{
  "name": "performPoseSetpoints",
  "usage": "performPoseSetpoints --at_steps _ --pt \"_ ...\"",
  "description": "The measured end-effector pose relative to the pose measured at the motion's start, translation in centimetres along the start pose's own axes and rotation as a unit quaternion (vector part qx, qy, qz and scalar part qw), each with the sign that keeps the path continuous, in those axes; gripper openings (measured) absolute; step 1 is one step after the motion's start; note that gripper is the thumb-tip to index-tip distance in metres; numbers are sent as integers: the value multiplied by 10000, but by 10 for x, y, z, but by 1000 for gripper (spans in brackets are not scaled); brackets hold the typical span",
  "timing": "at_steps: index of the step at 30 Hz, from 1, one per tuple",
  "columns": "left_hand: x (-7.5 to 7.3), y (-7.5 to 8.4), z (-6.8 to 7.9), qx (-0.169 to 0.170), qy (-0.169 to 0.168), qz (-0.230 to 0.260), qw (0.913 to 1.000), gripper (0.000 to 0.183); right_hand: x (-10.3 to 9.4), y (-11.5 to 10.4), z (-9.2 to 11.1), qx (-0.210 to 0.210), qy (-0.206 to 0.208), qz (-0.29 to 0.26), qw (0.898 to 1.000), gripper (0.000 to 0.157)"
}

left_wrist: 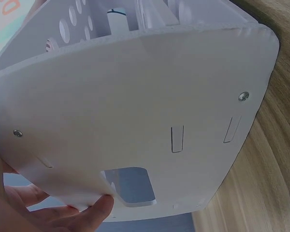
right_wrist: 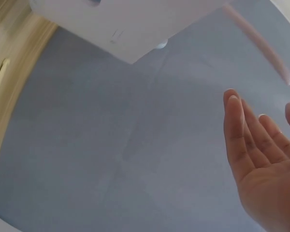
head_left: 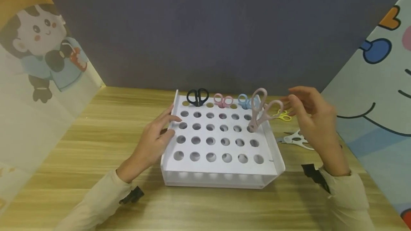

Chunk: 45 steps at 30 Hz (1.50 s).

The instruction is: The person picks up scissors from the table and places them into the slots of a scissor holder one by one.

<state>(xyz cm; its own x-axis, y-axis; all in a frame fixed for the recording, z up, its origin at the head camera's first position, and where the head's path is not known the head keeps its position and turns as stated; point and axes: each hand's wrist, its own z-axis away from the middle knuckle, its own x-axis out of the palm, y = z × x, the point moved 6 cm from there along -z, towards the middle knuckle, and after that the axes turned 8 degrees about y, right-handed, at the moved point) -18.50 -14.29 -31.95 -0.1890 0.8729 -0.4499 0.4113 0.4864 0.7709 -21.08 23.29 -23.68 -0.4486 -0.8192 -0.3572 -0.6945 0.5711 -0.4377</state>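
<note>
Evidently two-handed work over a white rack (head_left: 216, 167), lower middle of the head view, on a wood-grain table (head_left: 102, 134). Left hand (head_left: 152, 138) grips the rack by its left wall (left_wrist: 135, 106), index finger over the top edge. Right hand (head_left: 316, 117), right of centre, holds nothing; fingers extended, just beside the loops of the mauve scissors (head_left: 253, 123). Right wrist view shows a gap between fingertips and handle.

Mauve scissors: blades down in the far-right hole, third row from the back, tilted toward the upper right of the frame, handles well above the rack top. Black scissors (head_left: 197, 102), pink scissors (head_left: 222, 103) and blue scissors (head_left: 245, 102) sit in the back row, upper middle. Yellow scissors (head_left: 284, 117) and white scissors (head_left: 294, 139) lie on the table, right of the rack.

Handling, by judgement: mauve pair probably light, handles stiff, smooth, perhaps slightly slippery; not fragile. Loops stand apart and the hole looks roomy, so it may lean or swing. Best hold: pinch both loops together, fingers clear of the blades. Rack looks rigid but light, could skid; steady it by a side wall. Blade tips hidden.
</note>
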Motion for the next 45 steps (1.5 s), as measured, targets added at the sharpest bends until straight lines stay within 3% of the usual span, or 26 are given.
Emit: performPoseSetpoints --at_steps 8,13,20,30,38,45 --pt "-1 0 0 17 1 40 10000 29 -1 22 1 202 -30 211 9996 25" --pt "-1 0 0 53 4 67 10000 28 -1 36 2 330 -210 662 9970 24" --pt "-1 1 -1 72 25 42 10000 27 0 61 8 569 -771 1453 9847 28" --pt "0 0 0 95 40 79 9999 27 1 101 21 861 -1439 1823 9688 34" --pt "1 -2 -1 105 41 61 9999 28 -3 130 32 996 -2203 2088 9476 33" --pt "0 -2 0 85 62 57 9999 28 -5 153 42 1583 -2891 2015 9224 36"
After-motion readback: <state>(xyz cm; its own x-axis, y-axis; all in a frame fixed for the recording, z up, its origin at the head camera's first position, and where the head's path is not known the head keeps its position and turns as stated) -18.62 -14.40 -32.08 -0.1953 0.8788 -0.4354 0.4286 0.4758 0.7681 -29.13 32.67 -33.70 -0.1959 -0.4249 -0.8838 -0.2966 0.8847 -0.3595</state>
